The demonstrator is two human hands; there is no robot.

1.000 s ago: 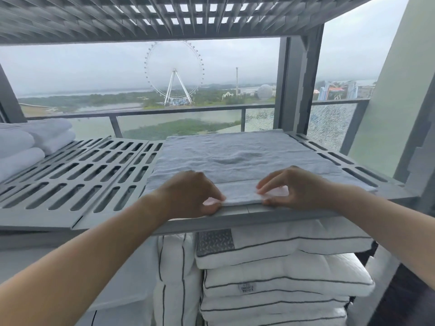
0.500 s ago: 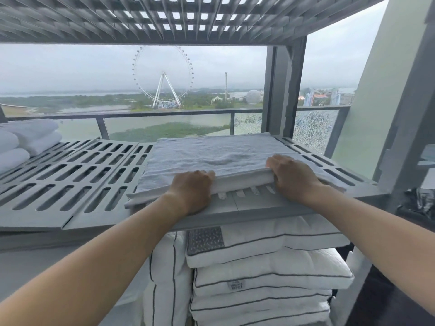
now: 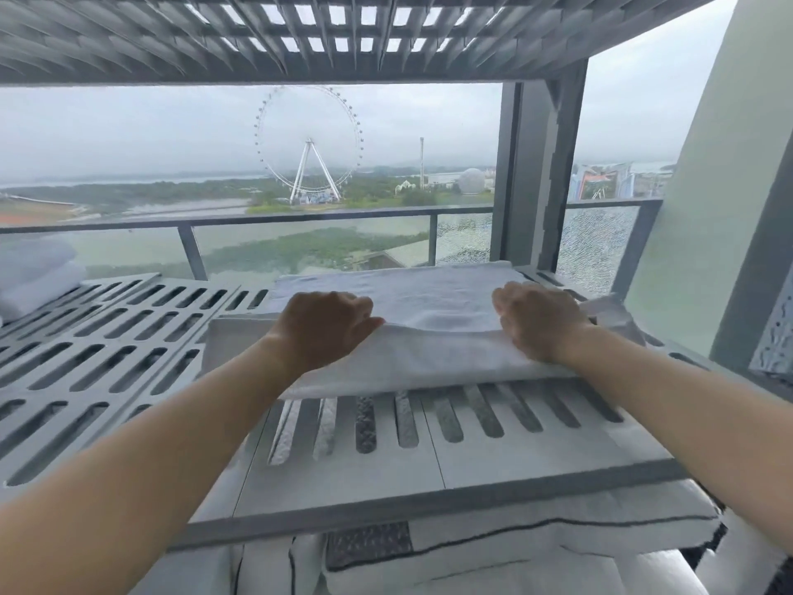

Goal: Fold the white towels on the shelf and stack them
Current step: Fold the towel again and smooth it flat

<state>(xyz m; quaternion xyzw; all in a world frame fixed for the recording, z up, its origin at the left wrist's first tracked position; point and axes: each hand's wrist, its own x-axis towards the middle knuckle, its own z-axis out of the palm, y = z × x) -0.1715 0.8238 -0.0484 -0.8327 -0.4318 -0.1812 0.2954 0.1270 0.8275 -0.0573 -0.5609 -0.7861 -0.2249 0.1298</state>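
Note:
A white towel (image 3: 433, 337) lies across the right half of the grey slatted shelf (image 3: 107, 358). Its near edge is lifted and carried over toward the back, so a doubled fold hangs just above the shelf. My left hand (image 3: 322, 324) grips that lifted edge on the left side, fingers curled over the cloth. On the right side my right hand (image 3: 536, 319) holds the same edge. A stack of folded white towels (image 3: 34, 277) sits at the far left of the shelf.
White pillows with dark piping (image 3: 515, 556) are packed under the shelf. A slatted upper shelf (image 3: 300, 32) hangs overhead. A grey post (image 3: 540, 173) stands at the back right, with a glass balcony rail (image 3: 300, 234) behind.
Both hands have carried the towel's near edge away from the shelf front toward the back, baring the slots at the front. The view has tilted and moved closer.

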